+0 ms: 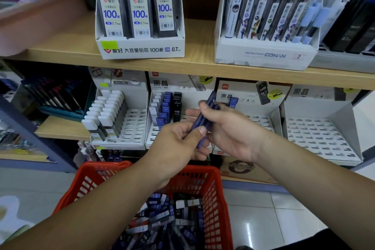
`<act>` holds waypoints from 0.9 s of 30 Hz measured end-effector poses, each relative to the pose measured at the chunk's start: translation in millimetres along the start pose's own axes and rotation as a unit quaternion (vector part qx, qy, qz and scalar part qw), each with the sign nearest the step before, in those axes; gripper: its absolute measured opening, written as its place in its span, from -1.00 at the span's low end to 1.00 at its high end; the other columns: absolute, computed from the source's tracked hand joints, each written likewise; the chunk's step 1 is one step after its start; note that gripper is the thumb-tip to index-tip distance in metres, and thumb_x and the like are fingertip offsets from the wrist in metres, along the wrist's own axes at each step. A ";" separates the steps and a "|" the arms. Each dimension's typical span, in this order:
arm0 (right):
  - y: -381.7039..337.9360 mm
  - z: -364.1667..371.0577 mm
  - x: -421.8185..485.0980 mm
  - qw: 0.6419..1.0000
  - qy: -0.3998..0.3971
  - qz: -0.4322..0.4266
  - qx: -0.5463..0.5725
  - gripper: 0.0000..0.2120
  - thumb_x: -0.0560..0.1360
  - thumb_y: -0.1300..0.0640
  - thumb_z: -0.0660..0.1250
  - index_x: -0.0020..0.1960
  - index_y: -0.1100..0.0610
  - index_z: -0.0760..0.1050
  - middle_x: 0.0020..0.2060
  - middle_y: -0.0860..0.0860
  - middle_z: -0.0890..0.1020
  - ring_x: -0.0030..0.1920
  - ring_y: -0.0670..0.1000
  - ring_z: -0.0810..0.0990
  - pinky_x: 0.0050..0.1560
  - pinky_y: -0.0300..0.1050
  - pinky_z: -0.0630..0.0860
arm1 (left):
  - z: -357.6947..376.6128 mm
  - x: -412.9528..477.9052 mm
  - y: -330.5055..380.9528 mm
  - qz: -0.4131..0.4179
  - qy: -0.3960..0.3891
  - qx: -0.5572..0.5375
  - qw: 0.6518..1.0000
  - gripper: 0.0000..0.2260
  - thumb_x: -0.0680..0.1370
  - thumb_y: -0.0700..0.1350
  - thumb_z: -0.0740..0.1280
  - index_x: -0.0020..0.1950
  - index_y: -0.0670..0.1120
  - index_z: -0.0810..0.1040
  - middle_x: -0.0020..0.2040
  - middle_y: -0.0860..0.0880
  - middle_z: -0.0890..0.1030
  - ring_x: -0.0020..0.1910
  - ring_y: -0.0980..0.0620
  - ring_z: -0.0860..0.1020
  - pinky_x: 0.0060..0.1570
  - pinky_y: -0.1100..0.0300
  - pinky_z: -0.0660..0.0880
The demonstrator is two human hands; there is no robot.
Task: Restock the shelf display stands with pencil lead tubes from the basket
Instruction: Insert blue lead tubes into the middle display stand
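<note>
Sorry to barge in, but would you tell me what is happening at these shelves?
A person is restocking pencil leads. The left hand and the right hand together hold a small bunch of blue lead tubes in front of the lower shelf, above the red basket, which holds many more tubes. The middle stand is partly filled with blue and black tubes; the far right stand shows only bare slots.

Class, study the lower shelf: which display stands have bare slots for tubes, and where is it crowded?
Barest: the far-right stand, every visible slot empty. The white-capped tubes' stand is free on its right half. Crowded: the middle stand's left rows of blue and black tubes, the red basket, and where the left hand and right hand hold blue tubes.
</note>
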State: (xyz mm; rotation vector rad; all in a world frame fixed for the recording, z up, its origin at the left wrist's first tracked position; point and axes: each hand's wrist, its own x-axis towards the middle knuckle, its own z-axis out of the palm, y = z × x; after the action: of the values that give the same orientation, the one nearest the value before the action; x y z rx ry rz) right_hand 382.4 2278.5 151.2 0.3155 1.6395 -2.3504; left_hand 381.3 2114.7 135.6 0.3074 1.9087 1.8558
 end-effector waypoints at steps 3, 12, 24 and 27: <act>-1.5 -5.8 -5.4 0.999 -0.033 -0.011 -0.019 -0.76 0.68 0.19 0.23 0.26 0.28 0.54 0.20 0.24 0.67 0.04 0.12 0.70 0.03 0.01 0.62 | -4.4 1.7 3.8 -0.014 -0.019 0.006 1.000 -0.79 0.71 -0.08 0.26 0.15 -0.14 0.66 -0.09 -0.19 0.73 -0.12 -0.12 0.74 -0.12 0.13 0.69; -11.5 -18.7 -12.8 0.999 0.024 -0.019 -0.012 -0.80 0.70 0.22 0.19 0.19 0.19 0.57 0.08 0.25 0.72 0.04 0.21 0.75 0.11 0.22 0.65 | -21.8 4.9 9.3 -0.046 -0.055 0.030 0.997 -0.78 0.75 -0.05 0.16 0.31 -0.01 0.55 -0.07 -0.26 0.71 -0.22 -0.09 0.66 -0.21 0.10 0.65; -14.0 -22.2 -12.8 0.999 -0.004 0.013 -0.030 -0.68 0.73 0.01 0.10 0.25 0.18 0.51 -0.24 0.14 0.53 -0.41 0.05 0.32 -0.35 -0.06 0.30 | -23.3 5.8 12.4 -0.043 -0.082 0.055 0.994 -0.78 0.75 -0.02 0.18 0.32 0.01 0.55 -0.16 -0.12 0.67 -0.32 -0.03 0.54 -0.28 0.07 0.57; -16.1 -23.4 -13.1 1.000 0.006 0.026 -0.016 -0.68 0.69 0.02 0.06 0.14 0.19 0.49 -0.25 0.14 0.51 -0.40 0.05 0.29 -0.36 -0.07 0.21 | -25.5 6.3 14.4 -0.039 -0.077 0.068 0.994 -0.79 0.75 -0.02 0.18 0.30 0.01 0.55 -0.21 -0.10 0.63 -0.38 0.00 0.50 -0.30 0.07 0.56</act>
State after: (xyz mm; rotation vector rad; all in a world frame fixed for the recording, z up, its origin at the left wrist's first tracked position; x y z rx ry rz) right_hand 390.1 2307.0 161.7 0.3622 1.6521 -2.2869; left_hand 361.7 2096.1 148.4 0.4009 1.9167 1.6071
